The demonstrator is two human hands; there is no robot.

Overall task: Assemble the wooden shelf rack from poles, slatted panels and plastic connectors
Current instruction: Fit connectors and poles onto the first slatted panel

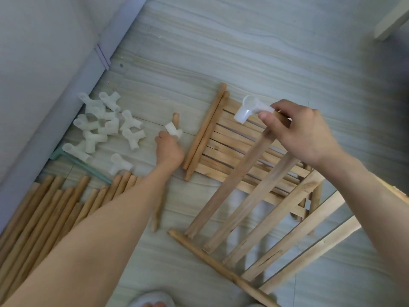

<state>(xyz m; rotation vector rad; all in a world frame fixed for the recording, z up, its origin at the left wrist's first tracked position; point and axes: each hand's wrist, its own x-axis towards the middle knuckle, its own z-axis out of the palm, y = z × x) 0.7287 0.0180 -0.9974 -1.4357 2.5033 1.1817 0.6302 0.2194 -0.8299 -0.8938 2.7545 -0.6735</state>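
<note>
The assembly looks to be in its early stage, judging by how much still lies loose on the pale wood-grain floor (254, 47). The right hand (303, 131) holds up a slatted panel (254, 189) tilted off the floor, with its fingers curled round the panel's far end rail and the thumb pressed beside a white plastic connector (251, 110) that sits on that rail's corner; whether it is pushed fully home cannot be told. The panel's near rail (212, 260) rests low toward the floor and shows no connector on the end in view. The left hand (169, 149) grips a single pole (161, 191) lying just left of the panels, its fingers wrapped round the pole beside a second connector (174, 130) that sits close to the pole's far tip; the fingertips themselves are hidden under the hand. Under the raised panel a stack of further slatted panels (230, 149) lies flat, with two loose poles (205, 131) resting along its left edge. To the left, near the grey wall base (73, 85), a heap of spare connectors (106, 127) waits untouched, and a row of poles (51, 209) lies side by side at the lower left, partly hidden by the left forearm. A thin pale green tool (88, 166), too blurred to name, lies between the heap and the row. So at most two connectors seem fitted; no upright frame stands yet, and nearly all poles, panels and connectors remain to be joined.
</note>
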